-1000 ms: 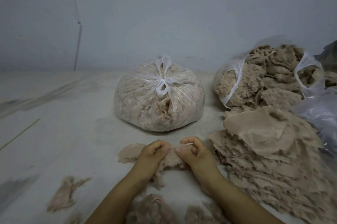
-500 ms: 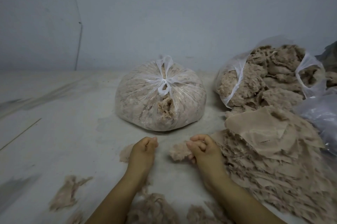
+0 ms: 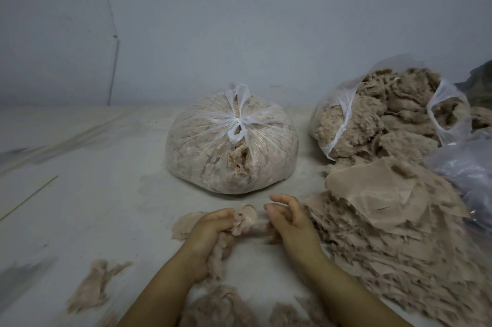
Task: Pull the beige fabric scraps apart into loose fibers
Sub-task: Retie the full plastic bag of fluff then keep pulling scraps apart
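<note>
A beige scrap point(image 3: 246, 220) is being held up off the floor between both hands, right in front of the tied bag point(image 3: 231, 144); it's gripped in the curled fingers of the left hand point(image 3: 210, 233), with a twisted tail of fiber hanging down under that palm, while the other end is reached by the right hand point(image 3: 288, 220). How it's gripped there honestly can't be told, since two fingers are sticking out fairly straight and the pinch, if any, is hidden behind them. What could probably go wrong: if the right-hand hold is as light as it looks, the scrap could just get slipped out instead of torn, and a lump rather than loose fiber would be left. If too thick a wad is taken at once, it likely won't be separated at all. Fluff could also be scattered across the dusty floor point(image 3: 87, 193) and lost among the bits lying there. Counted up: one scrap in hand, one big stack of untouched scraps point(image 3: 394, 222) just to the right, two clear bags of pulled fiber (the tied one and an open one point(image 3: 378, 116)), one flat piece point(image 3: 186, 222) behind the left hand, one loose tuft point(image 3: 93, 284) well off to the left, and at least two fiber heaps near the bottom edge, partly cut off.
</note>
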Demonstrator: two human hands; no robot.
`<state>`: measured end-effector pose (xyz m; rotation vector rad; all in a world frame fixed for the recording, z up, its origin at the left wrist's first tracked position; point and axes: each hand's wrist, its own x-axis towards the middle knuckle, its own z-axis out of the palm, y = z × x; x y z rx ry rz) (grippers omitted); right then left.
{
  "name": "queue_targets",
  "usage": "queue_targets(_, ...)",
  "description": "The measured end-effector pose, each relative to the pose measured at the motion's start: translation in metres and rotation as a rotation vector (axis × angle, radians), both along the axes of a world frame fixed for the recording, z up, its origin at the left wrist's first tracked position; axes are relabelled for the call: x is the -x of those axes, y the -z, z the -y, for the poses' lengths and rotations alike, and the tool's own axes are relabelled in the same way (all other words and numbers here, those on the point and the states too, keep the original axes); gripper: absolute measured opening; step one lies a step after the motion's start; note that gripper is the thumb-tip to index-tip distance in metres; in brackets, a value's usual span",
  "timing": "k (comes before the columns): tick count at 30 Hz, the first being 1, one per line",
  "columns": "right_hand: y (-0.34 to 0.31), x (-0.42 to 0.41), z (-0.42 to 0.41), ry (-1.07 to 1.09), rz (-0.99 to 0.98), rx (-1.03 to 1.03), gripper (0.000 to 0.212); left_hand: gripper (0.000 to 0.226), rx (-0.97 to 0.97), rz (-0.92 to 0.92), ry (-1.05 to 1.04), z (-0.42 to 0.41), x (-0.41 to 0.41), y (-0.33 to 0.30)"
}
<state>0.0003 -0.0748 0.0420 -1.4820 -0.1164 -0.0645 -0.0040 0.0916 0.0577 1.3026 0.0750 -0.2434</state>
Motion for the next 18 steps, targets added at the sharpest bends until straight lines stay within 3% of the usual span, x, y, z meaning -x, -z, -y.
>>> queue_targets(3, -0.001, 0.0, -0.001, -0.133, -0.15, -0.131, 0.02, 0.018, -0.01, -0.008, 0.042, 0.002, 0.003, 0.0)
queue_targets(6, -0.001, 0.001, -0.003, -0.134, -0.125, -0.125, 0.013, 0.047, 0.026, 0.017, 0.16, 0.007, 0.01, -0.003)
queue_targets(8, -0.001, 0.001, -0.004, -0.088, -0.103, -0.108, 0.013, 0.03, -0.118, 0.177, 0.153, 0.008, 0.01, -0.002)
queue_targets(10, 0.0, 0.0, -0.003, -0.046, -0.079, -0.088, 0.016, 0.019, -0.313, 0.277, -0.04, 0.008, 0.006, 0.004)
queue_targets(14, 0.001, -0.002, -0.002, -0.029, -0.063, -0.055, 0.015, 0.043, -0.294, 0.172, -0.16, 0.006, 0.003, 0.006)
queue_targets(18, 0.002, -0.003, -0.002, -0.02, -0.077, -0.036, 0.013, 0.04, -0.343, 0.166, -0.221, 0.007, 0.003, 0.004)
